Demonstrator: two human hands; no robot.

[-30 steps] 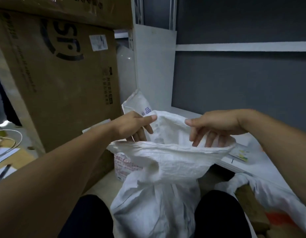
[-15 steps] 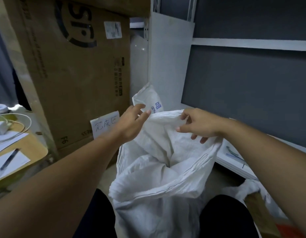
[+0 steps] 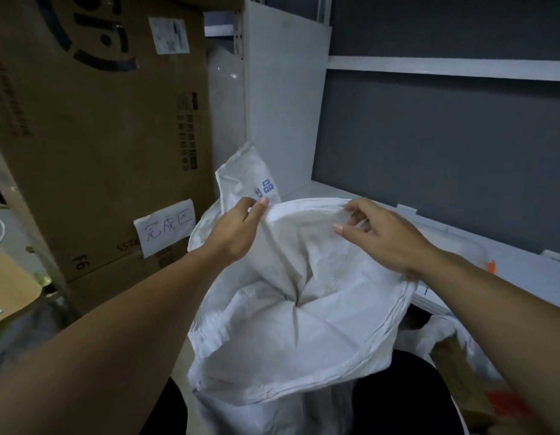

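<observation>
Between the person's dark-clad knees stands a large white woven plastic sack (image 3: 304, 324), mouth open and crumpled. Left hand (image 3: 234, 233) pinches the far rim between thumb and fingers. Right hand (image 3: 376, 237) holds the same rim further right, fingers curled over the edge. Big brown cardboard box (image 3: 100, 136) stands just left.

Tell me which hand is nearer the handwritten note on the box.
Left. The left hand pinches the sack just right of the note; the right hand holds it farther right.

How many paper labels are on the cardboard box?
2: a printed label high on the cardboard box, a handwritten note lower down. More may be hidden.
</observation>
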